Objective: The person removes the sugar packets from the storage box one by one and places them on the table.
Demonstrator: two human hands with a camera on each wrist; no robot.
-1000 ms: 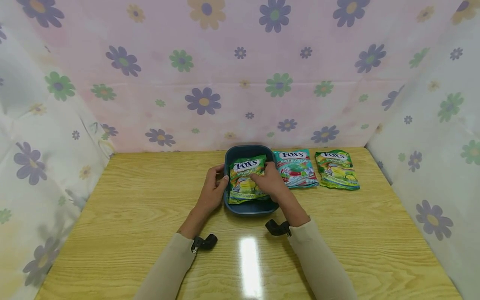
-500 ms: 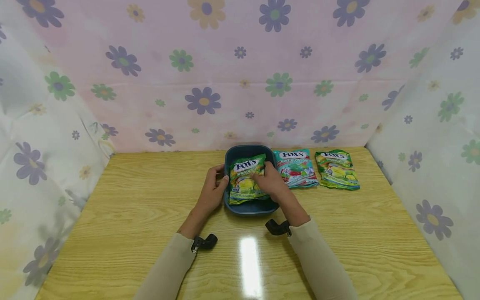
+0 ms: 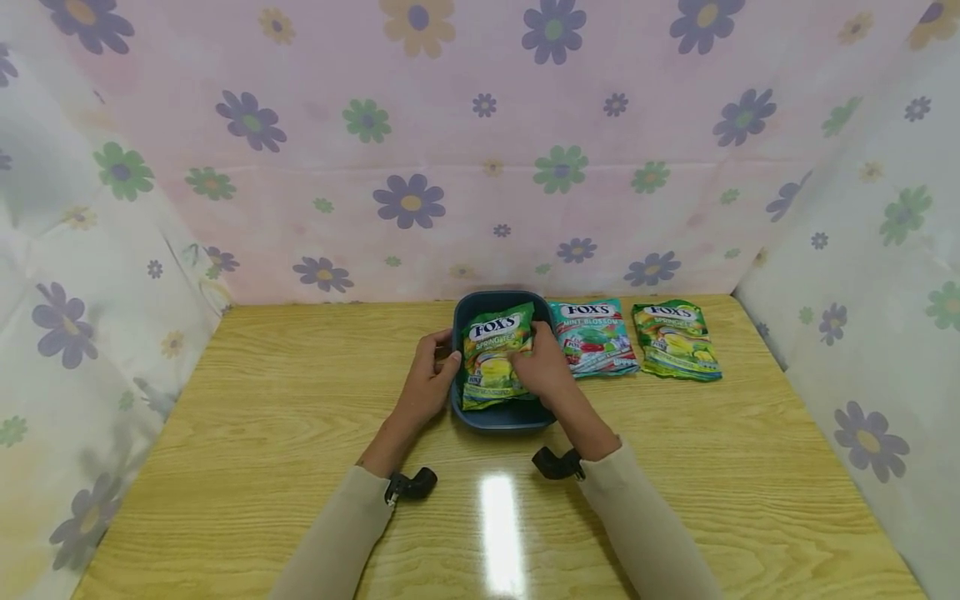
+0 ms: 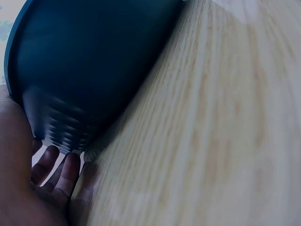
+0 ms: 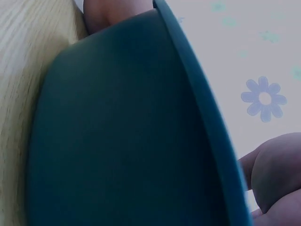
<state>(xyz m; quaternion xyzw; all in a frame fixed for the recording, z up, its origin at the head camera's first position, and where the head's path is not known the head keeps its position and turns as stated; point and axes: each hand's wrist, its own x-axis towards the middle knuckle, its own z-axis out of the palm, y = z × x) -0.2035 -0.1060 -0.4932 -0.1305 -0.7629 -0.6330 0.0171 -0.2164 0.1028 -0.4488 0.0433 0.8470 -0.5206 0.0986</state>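
Note:
A dark blue plastic basket (image 3: 506, 425) stands at the back middle of the table. My left hand (image 3: 424, 387) holds its left side, thumb at the rim and fingers along the outer wall; the left wrist view shows those fingers against the basket's wall (image 4: 89, 61). Inside lies a green candy packet (image 3: 491, 371) marked FOX'S Spring Tea, its top end tipped up. Gripping the packet's right edge is my right hand (image 3: 546, 367), thumb on the front and fingers partly hidden behind. From the right wrist, the basket's side (image 5: 117, 122) blocks the packet.
Right of the basket lies a teal Mint Blossom packet (image 3: 596, 337). Another green Spring Tea packet (image 3: 677, 340) lies farther right. A flowered cloth (image 3: 480, 167) rises behind the wooden table (image 3: 300, 400), with more cloth on both sides.
The packet's top end has come up slightly inside the basket, with my right hand still gripping it. My left hand stays at the basket's side. The head view has shifted slightly.

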